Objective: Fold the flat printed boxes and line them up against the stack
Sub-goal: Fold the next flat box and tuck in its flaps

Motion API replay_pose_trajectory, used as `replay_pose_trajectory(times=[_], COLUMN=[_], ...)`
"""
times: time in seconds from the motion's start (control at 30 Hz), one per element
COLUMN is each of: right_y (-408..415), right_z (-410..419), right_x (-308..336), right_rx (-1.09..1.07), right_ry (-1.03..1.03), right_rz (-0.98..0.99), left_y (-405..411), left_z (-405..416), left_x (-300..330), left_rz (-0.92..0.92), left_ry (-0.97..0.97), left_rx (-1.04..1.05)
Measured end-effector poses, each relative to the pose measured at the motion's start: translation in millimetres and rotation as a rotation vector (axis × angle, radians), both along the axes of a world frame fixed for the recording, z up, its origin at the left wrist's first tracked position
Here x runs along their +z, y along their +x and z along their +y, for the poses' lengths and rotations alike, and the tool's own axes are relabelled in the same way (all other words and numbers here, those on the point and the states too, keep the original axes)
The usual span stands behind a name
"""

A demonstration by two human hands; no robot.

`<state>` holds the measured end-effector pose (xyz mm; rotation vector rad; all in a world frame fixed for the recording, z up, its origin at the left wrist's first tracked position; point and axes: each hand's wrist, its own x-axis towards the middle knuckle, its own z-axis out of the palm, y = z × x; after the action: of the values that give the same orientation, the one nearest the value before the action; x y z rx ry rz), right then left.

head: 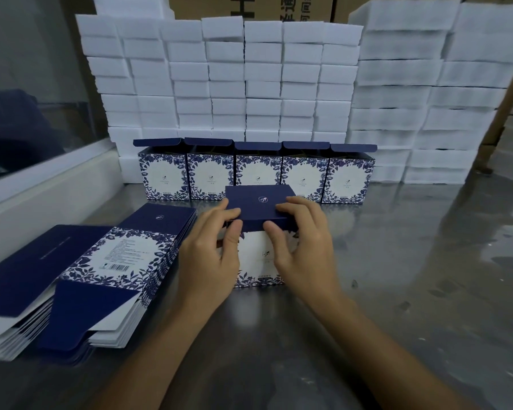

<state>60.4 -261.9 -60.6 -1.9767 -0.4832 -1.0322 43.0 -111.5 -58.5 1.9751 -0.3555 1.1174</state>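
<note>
- My left hand (212, 250) and right hand (301, 241): both pinch the box (259, 208) lid.
- Five folded boxes (258, 173): lined against the foam stack (228, 81).
- Flat boxes (101, 270): piled left.

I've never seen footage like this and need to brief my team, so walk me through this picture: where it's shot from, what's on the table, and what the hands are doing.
There is no machine here. A person wears a camera on the head, so the single picture looks forward and down at their own two bare hands.

The left hand and right hand both grip one printed box standing on the metal table. Their fingers curl over its dark blue lid flap, apparently pressing it shut.

Behind it, five folded boxes stand in a row with their top flaps open, backed against a tall stack of white foam blocks.

To the left lies a pile of flat boxes, not yet folded, with the same blue leaf print.
</note>
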Motion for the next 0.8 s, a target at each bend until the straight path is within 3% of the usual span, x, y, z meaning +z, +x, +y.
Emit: replay_pose_trajectory(times=[0.27,0.4,0.63,0.8], right_y=[9,7,16,34], right_z=[-12,-15,-15,-24], right_x=[-3,-8,-22,-18], right_rx=[0.042,0.132,0.235,0.187], right_ry=[0.079,0.209,0.385,0.949], right_rz=[0.015,0.196,0.341,0.708], left_y=[3,6,6,14], left_z=[3,8,0,7], left_x=[-2,-6,-11,-12], left_rz=[-0.015,0.007,0.347,0.562], left_ry=[0.010,-0.039,-0.523,-0.934], left_rx=[-0.006,-0.026,-0.281,-0.291])
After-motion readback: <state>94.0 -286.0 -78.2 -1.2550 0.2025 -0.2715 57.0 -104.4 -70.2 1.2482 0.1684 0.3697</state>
